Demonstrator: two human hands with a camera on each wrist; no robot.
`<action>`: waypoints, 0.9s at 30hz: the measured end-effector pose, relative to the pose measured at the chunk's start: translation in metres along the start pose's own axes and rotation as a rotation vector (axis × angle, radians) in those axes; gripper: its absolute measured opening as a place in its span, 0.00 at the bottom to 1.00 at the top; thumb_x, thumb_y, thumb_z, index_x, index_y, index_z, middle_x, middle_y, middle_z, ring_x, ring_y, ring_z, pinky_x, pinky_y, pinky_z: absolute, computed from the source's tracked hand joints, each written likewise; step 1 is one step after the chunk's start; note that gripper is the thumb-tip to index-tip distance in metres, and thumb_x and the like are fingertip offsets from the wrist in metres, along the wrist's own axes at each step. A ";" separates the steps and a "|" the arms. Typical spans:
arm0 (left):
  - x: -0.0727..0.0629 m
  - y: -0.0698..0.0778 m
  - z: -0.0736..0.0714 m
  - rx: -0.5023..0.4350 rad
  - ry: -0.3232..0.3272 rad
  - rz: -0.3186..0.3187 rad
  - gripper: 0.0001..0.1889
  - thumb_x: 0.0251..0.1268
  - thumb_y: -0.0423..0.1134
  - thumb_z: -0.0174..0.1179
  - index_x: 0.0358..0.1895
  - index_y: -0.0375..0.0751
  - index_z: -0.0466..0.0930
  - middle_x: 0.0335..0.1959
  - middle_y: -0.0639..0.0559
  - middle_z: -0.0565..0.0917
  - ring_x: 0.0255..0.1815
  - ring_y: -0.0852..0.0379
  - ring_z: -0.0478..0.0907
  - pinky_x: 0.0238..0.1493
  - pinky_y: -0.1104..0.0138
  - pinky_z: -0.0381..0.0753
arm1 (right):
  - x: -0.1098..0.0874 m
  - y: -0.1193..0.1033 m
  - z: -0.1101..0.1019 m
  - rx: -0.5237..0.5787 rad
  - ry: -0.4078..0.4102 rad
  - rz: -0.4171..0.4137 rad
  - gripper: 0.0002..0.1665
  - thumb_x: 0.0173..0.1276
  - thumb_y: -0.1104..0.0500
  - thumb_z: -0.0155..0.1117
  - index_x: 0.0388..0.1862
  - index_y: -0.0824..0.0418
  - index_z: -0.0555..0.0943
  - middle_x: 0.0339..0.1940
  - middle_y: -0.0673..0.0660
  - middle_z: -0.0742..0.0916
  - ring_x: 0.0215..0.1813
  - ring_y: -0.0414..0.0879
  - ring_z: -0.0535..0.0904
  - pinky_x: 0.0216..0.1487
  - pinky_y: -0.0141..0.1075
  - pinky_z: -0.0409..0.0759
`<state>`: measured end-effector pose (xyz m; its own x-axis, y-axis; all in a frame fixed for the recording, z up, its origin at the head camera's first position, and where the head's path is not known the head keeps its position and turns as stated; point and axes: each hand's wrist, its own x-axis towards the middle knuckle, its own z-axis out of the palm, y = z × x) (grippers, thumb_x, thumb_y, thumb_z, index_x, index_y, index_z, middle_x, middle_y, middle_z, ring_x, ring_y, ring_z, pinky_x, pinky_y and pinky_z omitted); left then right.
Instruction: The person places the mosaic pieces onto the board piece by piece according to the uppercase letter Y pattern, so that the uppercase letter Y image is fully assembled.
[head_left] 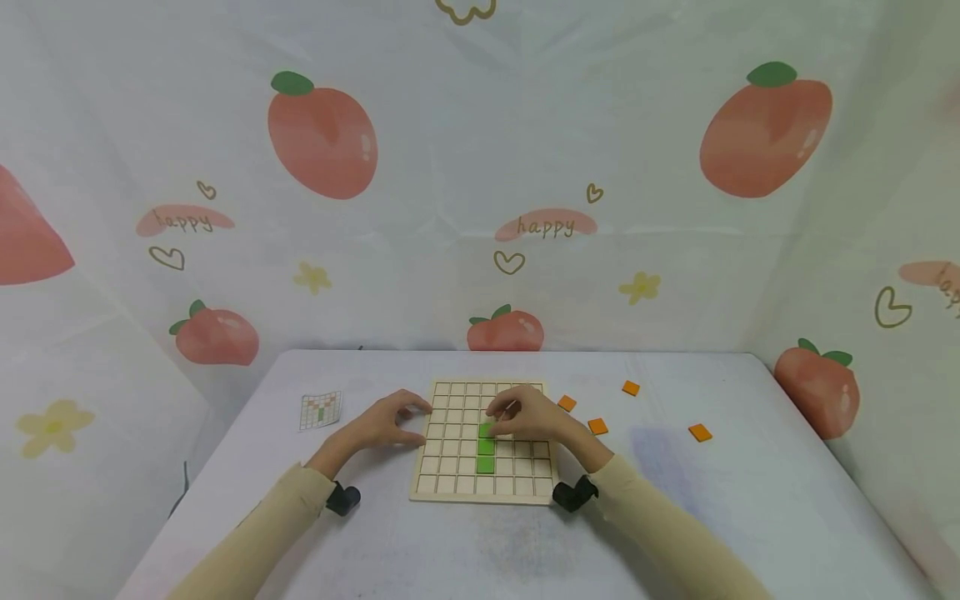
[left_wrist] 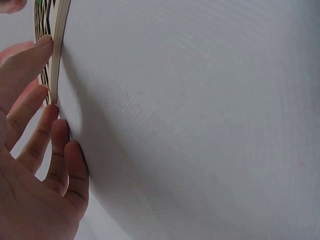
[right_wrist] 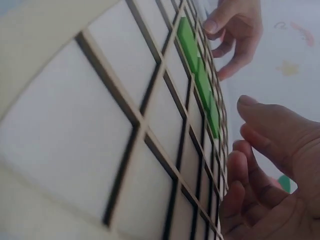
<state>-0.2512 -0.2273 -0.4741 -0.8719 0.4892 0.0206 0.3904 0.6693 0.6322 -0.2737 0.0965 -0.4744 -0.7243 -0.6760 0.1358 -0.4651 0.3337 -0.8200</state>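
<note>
The head camera looks forward and down across the desk (head_left: 795, 500); both wrist cameras sit close in, facing far, and share part of the grid board (head_left: 453, 450).

The board (head_left: 447, 483) rests on the table (head_left: 487, 558), three tiles (head_left: 486, 447) set in one column of its grid. A card (head_left: 320, 410) lies left of the board, beyond the left hand (head_left: 390, 419) at its edge; four loose tiles (head_left: 597, 427) lie to the right.

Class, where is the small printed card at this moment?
In the head view, the printed card lies on the white table's left side, just left of the left hand, apart from the grid board.
</note>
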 end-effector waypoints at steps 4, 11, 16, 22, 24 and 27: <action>-0.001 0.000 0.000 -0.002 -0.001 -0.003 0.26 0.56 0.40 0.77 0.58 0.40 0.81 0.59 0.43 0.77 0.55 0.42 0.76 0.59 0.48 0.75 | -0.007 0.002 -0.010 0.048 -0.003 -0.023 0.13 0.64 0.65 0.74 0.47 0.69 0.86 0.44 0.60 0.87 0.42 0.49 0.82 0.47 0.38 0.82; -0.001 0.000 0.000 -0.001 0.004 -0.021 0.26 0.56 0.40 0.78 0.58 0.40 0.81 0.59 0.43 0.77 0.55 0.43 0.77 0.58 0.48 0.75 | -0.022 0.002 -0.026 0.062 0.003 0.028 0.15 0.64 0.61 0.75 0.47 0.67 0.86 0.44 0.60 0.87 0.44 0.51 0.82 0.48 0.40 0.80; -0.001 -0.001 0.000 -0.003 0.003 -0.006 0.26 0.56 0.40 0.77 0.58 0.40 0.81 0.60 0.43 0.77 0.55 0.42 0.77 0.59 0.48 0.75 | -0.038 0.005 -0.040 0.022 0.007 0.015 0.15 0.65 0.61 0.75 0.47 0.68 0.86 0.42 0.58 0.87 0.42 0.50 0.82 0.49 0.41 0.81; 0.000 -0.001 0.000 -0.008 0.003 -0.016 0.26 0.56 0.40 0.78 0.58 0.41 0.81 0.60 0.43 0.77 0.55 0.43 0.76 0.59 0.48 0.75 | -0.060 0.012 -0.058 0.007 0.030 0.029 0.14 0.64 0.62 0.76 0.46 0.67 0.86 0.41 0.57 0.87 0.41 0.50 0.82 0.47 0.40 0.81; 0.000 -0.001 0.000 -0.004 0.003 -0.015 0.26 0.56 0.40 0.78 0.58 0.41 0.81 0.60 0.44 0.77 0.55 0.43 0.76 0.59 0.48 0.75 | -0.067 0.016 -0.064 0.001 0.045 0.040 0.14 0.64 0.62 0.76 0.46 0.67 0.86 0.42 0.57 0.87 0.41 0.50 0.82 0.46 0.40 0.81; 0.001 -0.001 0.001 0.001 0.003 -0.018 0.26 0.56 0.40 0.78 0.58 0.41 0.81 0.60 0.44 0.77 0.55 0.43 0.76 0.59 0.48 0.75 | -0.078 0.018 -0.072 0.006 0.065 0.079 0.14 0.64 0.62 0.76 0.46 0.67 0.86 0.42 0.58 0.87 0.41 0.52 0.82 0.43 0.38 0.81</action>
<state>-0.2518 -0.2273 -0.4752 -0.8798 0.4751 0.0112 0.3745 0.6786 0.6318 -0.2621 0.2025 -0.4600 -0.7901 -0.6037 0.1061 -0.4025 0.3804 -0.8326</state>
